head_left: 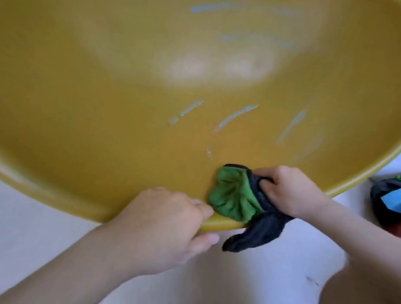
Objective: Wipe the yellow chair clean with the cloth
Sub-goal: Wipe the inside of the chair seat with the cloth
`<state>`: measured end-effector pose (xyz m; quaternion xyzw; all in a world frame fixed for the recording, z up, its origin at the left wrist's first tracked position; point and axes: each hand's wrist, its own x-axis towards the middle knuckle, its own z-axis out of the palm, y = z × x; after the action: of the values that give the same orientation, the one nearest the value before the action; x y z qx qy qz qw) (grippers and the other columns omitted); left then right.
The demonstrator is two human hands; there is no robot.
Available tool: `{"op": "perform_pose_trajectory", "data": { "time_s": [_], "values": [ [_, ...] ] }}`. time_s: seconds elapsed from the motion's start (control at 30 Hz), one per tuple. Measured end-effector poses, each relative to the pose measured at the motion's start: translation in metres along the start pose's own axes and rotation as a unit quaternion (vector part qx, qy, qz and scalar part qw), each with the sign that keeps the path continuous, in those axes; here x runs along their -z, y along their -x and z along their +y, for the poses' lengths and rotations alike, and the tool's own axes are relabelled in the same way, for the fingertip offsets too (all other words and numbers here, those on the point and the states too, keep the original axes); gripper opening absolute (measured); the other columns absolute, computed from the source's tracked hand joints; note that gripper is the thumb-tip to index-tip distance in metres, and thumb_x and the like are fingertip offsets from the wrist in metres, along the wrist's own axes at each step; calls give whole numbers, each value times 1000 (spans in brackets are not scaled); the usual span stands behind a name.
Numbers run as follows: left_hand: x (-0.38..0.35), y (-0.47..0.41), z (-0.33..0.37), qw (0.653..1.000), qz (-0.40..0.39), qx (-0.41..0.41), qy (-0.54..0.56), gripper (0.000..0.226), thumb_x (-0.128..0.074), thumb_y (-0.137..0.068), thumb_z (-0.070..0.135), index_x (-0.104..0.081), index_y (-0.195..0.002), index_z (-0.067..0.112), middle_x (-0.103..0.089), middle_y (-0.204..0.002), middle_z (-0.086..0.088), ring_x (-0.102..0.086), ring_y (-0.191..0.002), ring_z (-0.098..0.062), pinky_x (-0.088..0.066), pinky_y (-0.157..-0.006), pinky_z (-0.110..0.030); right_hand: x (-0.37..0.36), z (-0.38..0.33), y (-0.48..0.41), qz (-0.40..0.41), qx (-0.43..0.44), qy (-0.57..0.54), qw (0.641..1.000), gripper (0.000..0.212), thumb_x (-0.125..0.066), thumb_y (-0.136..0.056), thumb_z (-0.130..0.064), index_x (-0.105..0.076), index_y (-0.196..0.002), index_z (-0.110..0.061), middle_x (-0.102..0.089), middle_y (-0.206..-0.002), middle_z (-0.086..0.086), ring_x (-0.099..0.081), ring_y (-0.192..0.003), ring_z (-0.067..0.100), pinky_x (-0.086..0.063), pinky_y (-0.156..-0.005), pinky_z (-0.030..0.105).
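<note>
The yellow chair fills most of the view as a wide, curved plastic seat with pale smear marks across its middle and right. A green and dark cloth lies bunched on the seat just inside the near rim, one dark end hanging over the edge. My right hand grips the cloth from the right, fingers curled into its dark part. My left hand grips the near rim of the chair, thumb under the edge, right beside the cloth.
A pale floor lies below the chair. At the right edge sits a dark heap of fabric with blue and red parts. My knee shows at the bottom right.
</note>
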<state>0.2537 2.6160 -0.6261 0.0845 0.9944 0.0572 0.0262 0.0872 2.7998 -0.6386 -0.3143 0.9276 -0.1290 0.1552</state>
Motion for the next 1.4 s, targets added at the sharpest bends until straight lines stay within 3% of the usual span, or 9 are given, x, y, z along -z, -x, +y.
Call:
{"op": "perform_pose_trajectory", "data": {
  "time_s": [0.1, 0.17, 0.33, 0.5, 0.77, 1.0, 1.13, 1.23, 1.4],
  "values": [
    [-2, 6, -21, 995, 43, 45, -82, 68, 6, -78, 59, -52, -98, 28, -62, -105, 8, -60, -100, -17, -43, -67, -31, 7, -24, 9, -53, -47, -94, 993, 33, -44, -94, -51, -65, -115, -37, -65, -125, -5, -56, -116, 22, -43, -99, 34],
    [5, 13, -27, 988, 59, 94, -110, 56, -8, -88, 53, -57, -86, 26, -66, -89, 4, -65, -85, -20, -40, -59, -29, -9, -72, 1, -101, 30, -132, 986, 69, -40, -75, -79, -54, -131, -42, -55, -138, -15, -48, -130, 12, -36, -109, 30],
    [6, 29, -34, 985, 41, 110, -129, 61, -15, -87, 50, -69, -80, 23, -70, -78, 4, -68, -67, -21, -45, -55, -32, -38, -102, -30, -119, 191, -201, 953, 34, -59, -92, -40, -57, -125, -48, -63, -123, -22, -56, -114, 0, -41, -103, 21],
    [5, 33, -39, 988, 46, 110, -96, 62, -11, -87, 55, -62, -73, 22, -68, -76, 4, -68, -71, -23, -47, -56, -33, -2, -7, -16, -34, 12, -31, 999, 29, -59, -90, -40, -61, -118, -48, -68, -112, -10, -61, -101, 14, -43, -75, 14],
    [11, 30, -44, 980, 71, 139, -126, 36, -40, -72, 44, -46, -46, 20, -48, -40, 3, -47, -29, -22, -11, -47, -17, -59, -131, -50, -40, 210, -186, 959, 35, -65, -82, -35, -63, -117, -40, -55, -103, -3, -52, -112, 17, -41, -99, 32],
    [18, 15, -35, 970, -9, 142, -197, 47, -21, -89, 62, -50, -97, 26, -56, -87, 3, -62, -93, -17, -26, -49, -31, 4, 54, -27, 77, -170, 74, 980, 45, -41, -84, -68, -46, -126, -52, -46, -121, 2, -48, -121, 31, -44, -96, 49],
    [3, -2, -38, 984, 16, 105, -143, 27, -35, -92, 42, -54, -88, 23, -43, -73, -2, -57, -61, -27, -38, -52, -31, -50, -52, -28, 58, 9, 15, 998, 50, -46, -80, -69, -42, -126, -51, -47, -120, -5, -51, -116, 27, -45, -96, 45],
    [7, 1, -39, 991, 6, 80, -111, 29, -34, -81, 41, -51, -67, 23, -28, -61, 1, -18, -39, -20, -29, -37, -27, -60, -91, -28, 26, 144, -35, 989, 45, -51, -77, -55, -50, -122, -49, -53, -117, -9, -52, -115, 23, -46, -92, 45],
    [5, 9, -32, 987, 2, 91, -130, 23, -16, -96, 48, -26, -88, 29, -28, -85, 0, -42, -70, -25, -34, -62, -32, -8, 26, -36, -8, -98, 189, 977, 68, -32, -72, -78, -37, -135, -52, -48, -133, -3, -43, -119, 32, -41, -100, 46]
  ]
}}
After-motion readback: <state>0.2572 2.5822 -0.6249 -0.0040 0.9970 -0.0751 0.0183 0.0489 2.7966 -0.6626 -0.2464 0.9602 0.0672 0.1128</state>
